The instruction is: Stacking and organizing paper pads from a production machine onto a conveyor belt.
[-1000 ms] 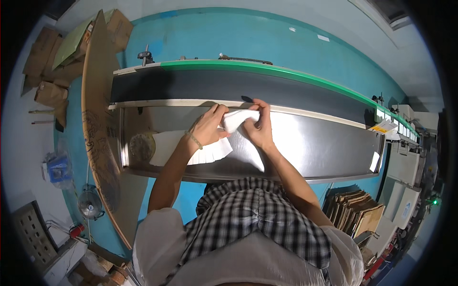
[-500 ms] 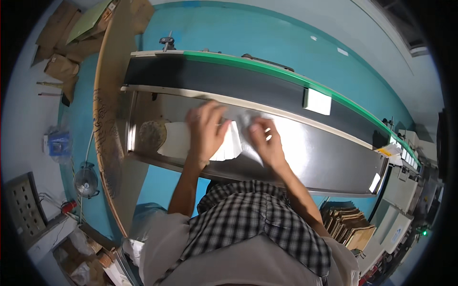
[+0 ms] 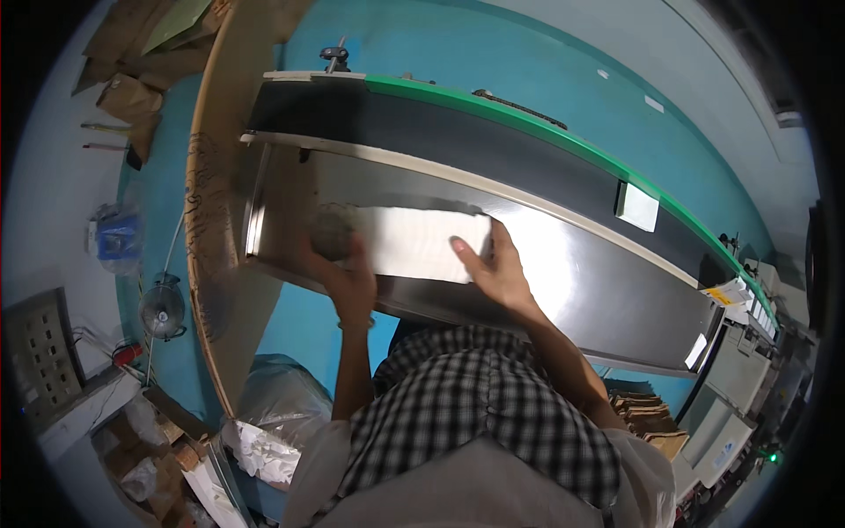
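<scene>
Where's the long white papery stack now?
In the head view, the long white papery stack lies on the left half of the silver metal tray, between the left hand and the right hand.

"What sort of place is this?"

"A factory workshop, by the look of it: a dark conveyor belt (image 3: 493, 151) with a green rail (image 3: 440, 95) runs beyond a steel surface (image 3: 607, 290)."

"And what else shows it?"

"Brown cardboard (image 3: 647, 418) stacked near a pale machine cabinet (image 3: 722, 440), and a teal painted wall (image 3: 528, 53) behind the belt."
</scene>
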Demonstrator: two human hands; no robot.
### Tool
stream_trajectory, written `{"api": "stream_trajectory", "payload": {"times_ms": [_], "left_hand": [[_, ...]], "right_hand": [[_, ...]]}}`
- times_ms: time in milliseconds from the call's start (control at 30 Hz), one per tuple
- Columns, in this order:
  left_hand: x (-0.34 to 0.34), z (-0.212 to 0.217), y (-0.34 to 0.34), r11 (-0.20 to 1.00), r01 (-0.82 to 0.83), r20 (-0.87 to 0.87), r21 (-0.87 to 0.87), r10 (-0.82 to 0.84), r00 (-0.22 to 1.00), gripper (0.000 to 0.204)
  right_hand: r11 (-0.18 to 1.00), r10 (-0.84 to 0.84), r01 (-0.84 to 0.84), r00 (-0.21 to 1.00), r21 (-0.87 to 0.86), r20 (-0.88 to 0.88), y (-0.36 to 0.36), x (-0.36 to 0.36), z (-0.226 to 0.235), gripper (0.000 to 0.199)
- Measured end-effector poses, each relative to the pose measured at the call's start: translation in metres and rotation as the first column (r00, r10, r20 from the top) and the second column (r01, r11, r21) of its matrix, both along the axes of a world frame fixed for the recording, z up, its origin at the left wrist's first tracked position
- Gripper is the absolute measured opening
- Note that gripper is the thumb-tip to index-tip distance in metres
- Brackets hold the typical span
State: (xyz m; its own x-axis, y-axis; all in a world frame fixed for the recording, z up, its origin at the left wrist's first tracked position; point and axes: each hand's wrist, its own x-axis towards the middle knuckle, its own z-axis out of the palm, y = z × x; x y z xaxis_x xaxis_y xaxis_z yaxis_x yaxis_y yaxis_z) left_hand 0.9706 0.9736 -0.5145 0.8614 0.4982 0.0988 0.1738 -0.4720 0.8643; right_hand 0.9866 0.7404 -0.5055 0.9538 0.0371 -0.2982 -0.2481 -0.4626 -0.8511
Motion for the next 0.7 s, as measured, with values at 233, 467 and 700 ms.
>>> {"api": "stream_trajectory", "payload": {"times_ms": [233, 467, 700], "left_hand": [[-0.007, 0.035, -0.08, 0.933, 0.275, -0.067, 0.234, -0.267, 0.962, 0.078], [0.061, 0.043, -0.153, 0.38, 0.868, -0.084, 0.32, -0.901, 0.426, 0.073], [0.132, 0.028, -0.188, -0.033, 0.99, -0.188, -0.136, -0.98, -0.058, 0.093]], "right_hand": [[0.923, -0.369, 0.381, 0.915, 0.048, -0.162, -0.097, -0.016, 0.001, 0.066], [0.865, -0.399, 0.449, 0.886, 0.223, -0.237, -0.119, -0.017, 0.002, 0.047], [0.765, -0.413, 0.522, 0.847, 0.377, -0.336, -0.122, -0.01, 0.015, 0.046]]}}
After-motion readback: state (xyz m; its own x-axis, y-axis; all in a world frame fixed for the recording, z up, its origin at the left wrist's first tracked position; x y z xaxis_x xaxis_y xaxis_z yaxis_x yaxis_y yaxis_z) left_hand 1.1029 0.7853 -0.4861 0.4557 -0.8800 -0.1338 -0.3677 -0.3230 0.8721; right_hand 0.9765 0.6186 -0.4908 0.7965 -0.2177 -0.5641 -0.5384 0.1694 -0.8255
